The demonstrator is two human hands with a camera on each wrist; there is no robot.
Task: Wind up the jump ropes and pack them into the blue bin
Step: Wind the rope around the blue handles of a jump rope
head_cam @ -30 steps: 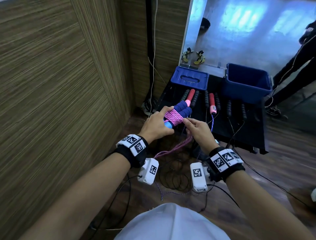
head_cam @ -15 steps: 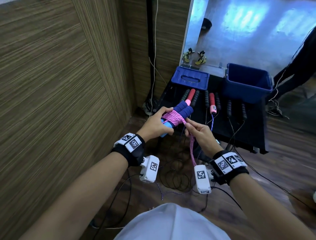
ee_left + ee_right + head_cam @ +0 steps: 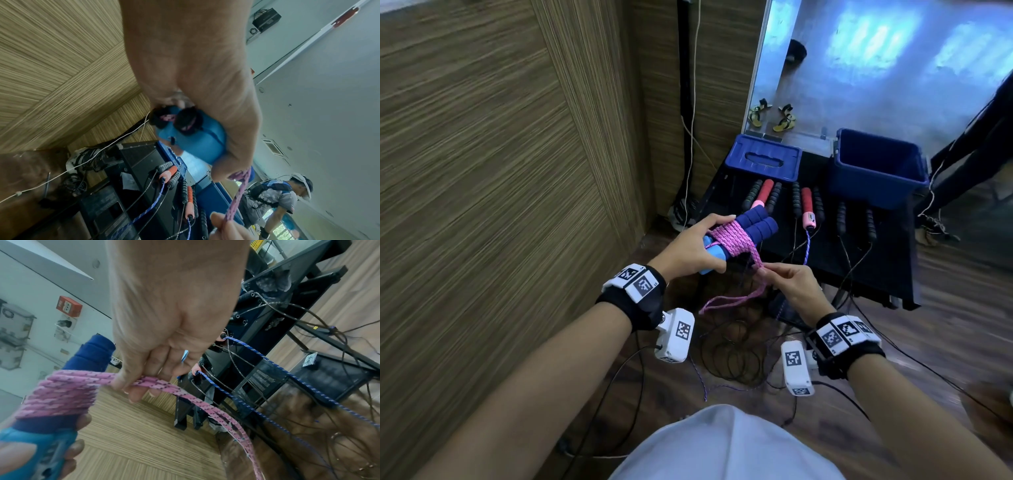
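Observation:
My left hand grips two blue jump-rope handles held side by side, with pink rope wound round them. My right hand pinches the loose doubled end of that pink rope just below the bundle; the rest of the end hangs down. In the left wrist view the light-blue handle ends sit in my palm. The open blue bin stands at the far right of the black table. More ropes with black and red handles lie on the table.
A blue lid lies on the table's far left corner. Cords and thin black ropes trail over the wooden floor below my hands. A wood-panelled wall runs along the left. Another person stands behind the table.
My right hand has moved down and toward me, drawing the loose pink end away from the bundle. The left hand tilted the handles slightly.

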